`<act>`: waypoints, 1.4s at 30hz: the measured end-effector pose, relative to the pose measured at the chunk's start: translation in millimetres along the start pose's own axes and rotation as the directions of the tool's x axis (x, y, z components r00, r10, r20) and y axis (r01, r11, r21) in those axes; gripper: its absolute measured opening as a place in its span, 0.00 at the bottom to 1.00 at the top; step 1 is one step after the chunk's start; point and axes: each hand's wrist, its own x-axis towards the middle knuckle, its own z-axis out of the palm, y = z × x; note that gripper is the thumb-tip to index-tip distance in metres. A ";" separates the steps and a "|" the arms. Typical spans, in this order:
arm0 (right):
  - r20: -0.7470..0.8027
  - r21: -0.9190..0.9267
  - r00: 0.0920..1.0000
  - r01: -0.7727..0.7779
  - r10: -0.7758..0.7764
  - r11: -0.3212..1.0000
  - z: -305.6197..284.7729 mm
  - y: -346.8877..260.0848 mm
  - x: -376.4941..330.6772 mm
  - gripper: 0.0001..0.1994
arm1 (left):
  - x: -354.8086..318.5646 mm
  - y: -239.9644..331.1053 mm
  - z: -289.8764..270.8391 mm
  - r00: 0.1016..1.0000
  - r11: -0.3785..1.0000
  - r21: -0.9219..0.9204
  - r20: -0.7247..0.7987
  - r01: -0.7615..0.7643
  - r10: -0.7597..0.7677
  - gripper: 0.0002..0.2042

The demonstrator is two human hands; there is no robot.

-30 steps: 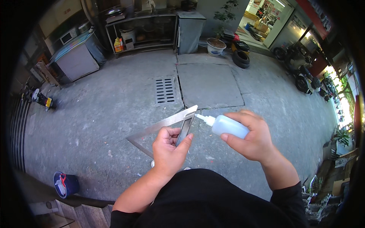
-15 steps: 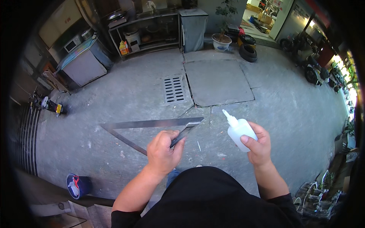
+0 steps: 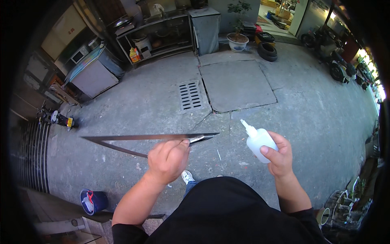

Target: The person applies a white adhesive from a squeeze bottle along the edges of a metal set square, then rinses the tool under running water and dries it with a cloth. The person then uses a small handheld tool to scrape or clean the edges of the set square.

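My left hand (image 3: 167, 159) is closed round one bar of a dark flat metal triangular frame (image 3: 134, 137), near its pointed right end. The frame is held up above the floor, seen nearly edge-on, with its far corner out to the left. A shiny patch shows on the bar beside my fingertips. In my right hand (image 3: 279, 156) is a translucent white squeeze bottle (image 3: 260, 142) with a narrow nozzle, gripped between thumb and fingers. The bottle tilts so that its nozzle points up and left. Bottle and frame are apart.
I stand on a concrete floor with a slotted drain grate (image 3: 190, 96) and a square slab (image 3: 239, 85) ahead. A blue bucket (image 3: 94, 202) stands at lower left. Farther off are a potted plant (image 3: 237, 42), a tyre (image 3: 267, 52), a metal shelf and parked motorbikes.
My left hand has turned the triangular frame flatter to my view, and its far corner has swung left. My right hand and the bottle have shifted slightly right.
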 end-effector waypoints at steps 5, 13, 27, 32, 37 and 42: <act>-0.030 -0.022 0.999 -0.016 0.016 1.000 -5.3 -1.1 -2.1 0.26 | 9.3 -27.2 -21.9 0.972 0.973 0.044 0.069 -0.227 0.223 0.10; 0.173 -0.134 0.983 0.090 -0.066 0.987 -6.8 -6.2 3.3 0.24 | 32.0 -40.4 -49.8 0.837 0.836 0.041 0.058 -0.547 0.545 0.13; 0.506 -0.300 0.841 0.378 -0.190 0.876 13.5 -40.8 33.7 0.24 | 42.0 -45.6 -63.6 0.761 0.755 0.096 0.079 -0.649 0.644 0.18; 0.533 -0.259 0.824 0.374 -0.191 0.890 17.4 -37.2 34.2 0.25 | 37.1 -44.6 -70.0 0.799 0.796 0.077 0.089 -0.601 0.594 0.18; 0.500 -0.228 0.841 0.357 -0.205 0.906 21.3 -28.0 30.2 0.24 | 23.1 -40.0 -78.0 0.939 0.940 -0.116 0.095 -0.320 0.331 0.23; 0.451 -0.189 0.870 0.310 -0.197 0.932 27.9 -25.5 30.8 0.25 | 1.2 -38.4 -65.0 0.995 0.903 -0.425 -0.044 0.062 -0.089 0.25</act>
